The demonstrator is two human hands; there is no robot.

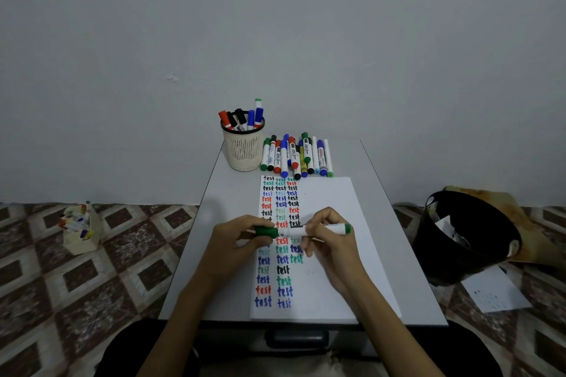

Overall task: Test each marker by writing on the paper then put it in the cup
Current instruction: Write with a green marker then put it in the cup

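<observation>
1. While it lies level across the middle of the frame, the green marker sits just above the paper, cap end to the left and green tail to the right.
2. Over on the left hand, the fingers are curled round the cap. Whether the cap is seated or coming loose, I cannot tell.
3. And the right hand pinches the white barrel, fingers wrapped over the top of it.
4. Below them is the paper, with columns of "test" in black, red, blue and green down its left half and its right half blank.
5. Up in the middle of the frame is the cup, beige mesh with a dark rim, just left of the paper's top corner. Red, black and blue markers stand in it.
6. Right beside the cup is the row of markers, lying side by side just above the paper's top edge.
7. All of this is on the table, grey and narrow, which runs up to a plain wall.
8. At the right edge, the black bin stands on the patterned floor with scraps inside, and a loose sheet lies below it.
9. At the left edge, a box on the floor holds more markers.
</observation>
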